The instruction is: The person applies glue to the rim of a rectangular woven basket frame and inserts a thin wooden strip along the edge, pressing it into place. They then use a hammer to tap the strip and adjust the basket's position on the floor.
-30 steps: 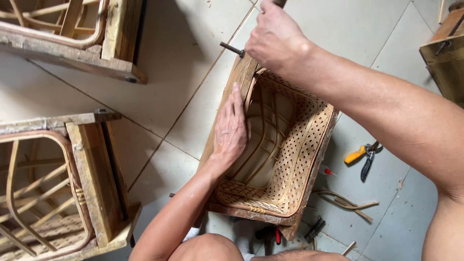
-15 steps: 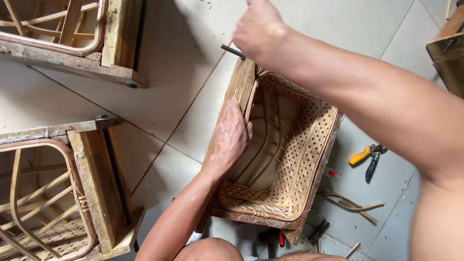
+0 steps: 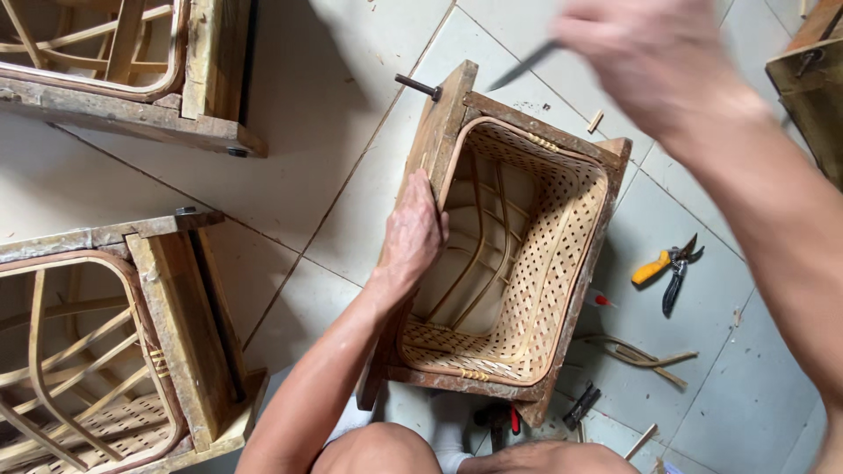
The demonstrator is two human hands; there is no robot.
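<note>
The person is crouched over a woven rattan basket [image 3: 518,263] that sits inside a worn wooden mould frame [image 3: 439,132] on the pale tiled floor [image 3: 325,114], right in the middle of the view; the left hand [image 3: 413,237] lies flat and open on the frame's left rail, fingers spread over the edge, pressing it steady rather than gripping anything; the right hand [image 3: 654,61] is up at the far right, badly motion-blurred, closed around a thin dark tool [image 3: 522,68] whose tip points toward the frame's far corner; whether that's a knife or an awl can't be told from the blur. A dark bolt [image 3: 417,85] sticks out of the frame's far left corner.

Looks like the step in hand is working the far rim of the basket with that tool while the other hand braces the frame; going by how things sit, the next move would call for bringing the tip down accurately at the rim near the far corner, keeping the bracing fingers out of its path.

Around it: orange-handled pruning shears [image 3: 666,263] lie on the floor to the right; some loose rattan strips [image 3: 641,351] nearer in; two more wooden frames [image 3: 114,79] with half-built rattan ribs sit at the left, one far, one near.
</note>
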